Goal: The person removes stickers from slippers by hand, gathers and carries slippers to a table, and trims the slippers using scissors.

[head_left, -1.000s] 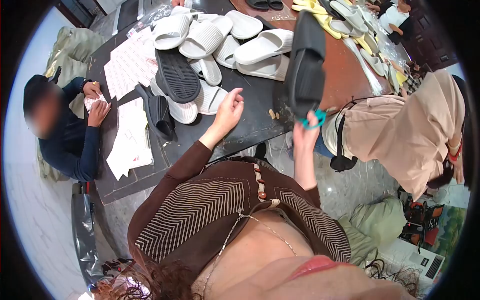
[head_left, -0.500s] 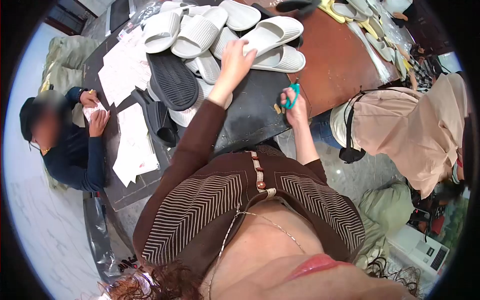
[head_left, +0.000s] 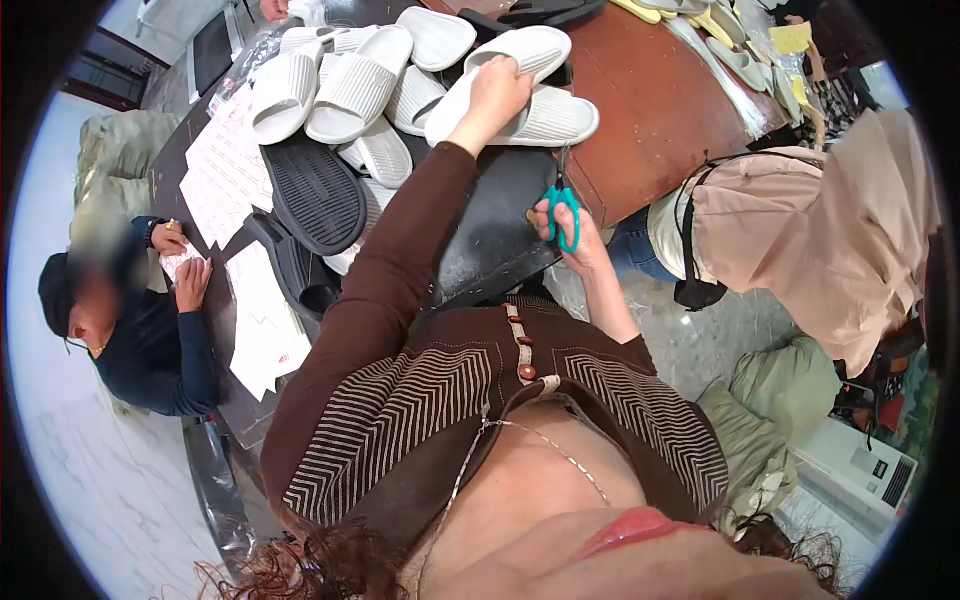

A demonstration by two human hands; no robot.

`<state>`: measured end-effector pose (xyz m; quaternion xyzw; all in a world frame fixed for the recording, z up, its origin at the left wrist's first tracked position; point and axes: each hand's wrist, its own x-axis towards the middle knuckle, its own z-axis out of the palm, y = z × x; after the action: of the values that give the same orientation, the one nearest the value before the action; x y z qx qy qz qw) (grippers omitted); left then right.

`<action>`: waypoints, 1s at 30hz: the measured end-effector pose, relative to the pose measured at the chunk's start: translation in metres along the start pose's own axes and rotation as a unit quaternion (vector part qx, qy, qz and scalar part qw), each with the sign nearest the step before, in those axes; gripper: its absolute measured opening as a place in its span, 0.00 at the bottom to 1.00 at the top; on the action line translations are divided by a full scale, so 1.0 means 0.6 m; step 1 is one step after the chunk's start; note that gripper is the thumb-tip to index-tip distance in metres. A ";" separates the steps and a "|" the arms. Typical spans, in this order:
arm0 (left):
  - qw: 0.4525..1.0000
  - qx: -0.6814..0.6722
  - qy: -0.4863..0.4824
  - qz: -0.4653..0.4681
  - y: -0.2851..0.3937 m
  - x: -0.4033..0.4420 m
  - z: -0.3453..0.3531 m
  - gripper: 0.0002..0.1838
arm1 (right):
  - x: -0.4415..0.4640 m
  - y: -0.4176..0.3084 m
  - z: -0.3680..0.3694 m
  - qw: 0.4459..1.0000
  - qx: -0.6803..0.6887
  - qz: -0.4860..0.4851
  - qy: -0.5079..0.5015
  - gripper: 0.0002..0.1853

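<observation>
My left hand [head_left: 497,100] is closed on a pale grey slide slipper [head_left: 538,50], its fingers curled at the ribbed strap and partly hidden. Beneath it lies a matching slipper [head_left: 562,116], toe pointing right. In my right hand [head_left: 590,252] is a pair of scissors [head_left: 566,213] with teal handles, held near the table's front edge. The blades point away from me, towards the lower slipper. Left of my left hand are several more grey slippers [head_left: 358,90]. A black slipper [head_left: 318,198] lies sole up, and another black one [head_left: 290,262] rests beside it.
Papers [head_left: 265,320] lie along the left part of the dark table [head_left: 490,225]. At the left a person [head_left: 150,330] has both hands on a paper. Another person in a beige top [head_left: 770,225] stands at the right. White strips [head_left: 715,80] lie on the brown surface [head_left: 640,110].
My left hand has shifted its hold from the slipper's side to its strap. My right hand has moved the scissors up and left, and their blades show more clearly. The view has shifted slightly.
</observation>
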<state>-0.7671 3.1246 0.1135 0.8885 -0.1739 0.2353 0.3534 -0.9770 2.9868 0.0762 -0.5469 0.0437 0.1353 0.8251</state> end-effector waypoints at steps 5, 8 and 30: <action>0.993 -0.097 0.045 -0.052 0.060 -0.055 -0.106 0.16 | -0.011 -0.063 0.023 0.999 0.012 -0.028 -0.016 0.20; 0.977 -0.178 0.052 -0.103 0.077 -0.082 -0.141 0.13 | -0.011 -0.084 0.041 0.998 0.027 -0.038 -0.033 0.21; 0.983 -0.146 0.105 -0.026 0.078 -0.130 -0.157 0.10 | 0.070 -0.108 0.048 0.972 0.194 0.063 -0.116 0.18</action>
<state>-0.8816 3.1704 0.1570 0.8020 -0.1447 0.2900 0.5018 -0.9213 2.9966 0.1364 -0.3531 0.0076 0.2389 0.9046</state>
